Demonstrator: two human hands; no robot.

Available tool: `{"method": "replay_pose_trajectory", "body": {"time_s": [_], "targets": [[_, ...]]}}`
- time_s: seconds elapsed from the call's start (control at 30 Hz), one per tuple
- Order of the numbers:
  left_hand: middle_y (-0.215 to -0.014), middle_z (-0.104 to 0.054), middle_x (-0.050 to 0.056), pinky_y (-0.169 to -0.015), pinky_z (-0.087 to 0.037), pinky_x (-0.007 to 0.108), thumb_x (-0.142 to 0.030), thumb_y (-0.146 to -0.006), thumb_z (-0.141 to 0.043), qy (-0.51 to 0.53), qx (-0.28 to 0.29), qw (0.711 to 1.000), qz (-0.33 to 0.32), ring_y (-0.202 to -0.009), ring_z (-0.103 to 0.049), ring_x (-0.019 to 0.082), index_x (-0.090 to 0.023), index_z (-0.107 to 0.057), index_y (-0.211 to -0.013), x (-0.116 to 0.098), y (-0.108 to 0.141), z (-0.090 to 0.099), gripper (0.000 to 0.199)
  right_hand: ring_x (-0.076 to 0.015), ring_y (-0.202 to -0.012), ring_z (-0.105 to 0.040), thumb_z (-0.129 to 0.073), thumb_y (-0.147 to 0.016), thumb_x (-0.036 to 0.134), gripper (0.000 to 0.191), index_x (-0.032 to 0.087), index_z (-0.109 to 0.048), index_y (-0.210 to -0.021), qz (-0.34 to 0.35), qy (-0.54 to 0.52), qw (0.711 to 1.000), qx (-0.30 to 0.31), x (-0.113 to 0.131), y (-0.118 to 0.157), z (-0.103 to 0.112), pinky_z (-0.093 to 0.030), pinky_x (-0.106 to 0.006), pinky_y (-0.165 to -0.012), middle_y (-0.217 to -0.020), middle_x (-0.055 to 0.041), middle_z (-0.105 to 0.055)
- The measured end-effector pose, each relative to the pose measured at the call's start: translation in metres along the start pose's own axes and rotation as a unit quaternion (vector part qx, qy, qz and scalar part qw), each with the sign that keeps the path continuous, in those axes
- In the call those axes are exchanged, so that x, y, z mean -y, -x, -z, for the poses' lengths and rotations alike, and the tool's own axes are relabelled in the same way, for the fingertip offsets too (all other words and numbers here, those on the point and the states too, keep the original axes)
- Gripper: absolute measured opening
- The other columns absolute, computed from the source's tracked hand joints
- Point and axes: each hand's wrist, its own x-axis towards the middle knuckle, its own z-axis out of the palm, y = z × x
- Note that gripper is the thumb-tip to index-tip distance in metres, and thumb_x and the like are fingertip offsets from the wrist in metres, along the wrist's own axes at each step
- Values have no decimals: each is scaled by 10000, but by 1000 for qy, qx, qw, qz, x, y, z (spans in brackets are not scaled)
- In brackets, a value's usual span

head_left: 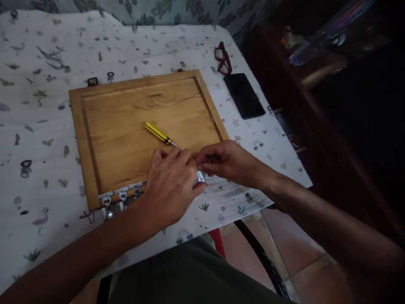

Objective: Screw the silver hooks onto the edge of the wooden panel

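A framed wooden panel (126,126) lies flat on the table, and a row of silver metal hinges (122,194) runs along its near edge. My left hand (172,185) rests over that edge, with its fingers and thumb closed about another silver hinge (200,177) near the right corner. Close against it, my right hand (229,162) pinches with thumb and fingertips at the same hinge; whatever is between them is hidden. A screwdriver with a yellow and black handle (158,132) lies on the panel, its shaft tip covered by my left hand.
A black phone (244,96) and dark red glasses (223,58) lie right of the panel. Two dark clasps, one a black latch (93,82), sit at its far edge. Patterned cloth (38,139) covers the table. Another person's arm (325,69) shows beyond, at the right.
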Motion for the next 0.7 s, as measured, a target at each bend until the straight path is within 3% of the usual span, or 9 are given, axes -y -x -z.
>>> {"method": "replay_pose_trajectory", "body": {"time_s": [0.43, 0.7], "targets": [[-972, -673, 79, -826, -417, 477, -447, -877, -720, -3, 4, 1000, 1, -1025, -623, 300, -150, -721, -947, -1, -1, 0, 305, -94, -631, -548, -781, -776, 324, 196, 150, -690, -767, 26, -36, 998, -46, -15, 8, -2, -444, -239, -580, -670, 12, -631], [-998, -678, 87, -852, -422, 491, -450, -895, -691, -10, 10, 1000, 0, -1049, -621, 309, -150, -725, -964, 0, -1, 0, 310, -69, -525, -481, -838, -702, 349, 266, 158, -654, -691, 0, -76, 997, -7, -13, -1, 1, -372, -225, -490, -572, 41, -586]]}}
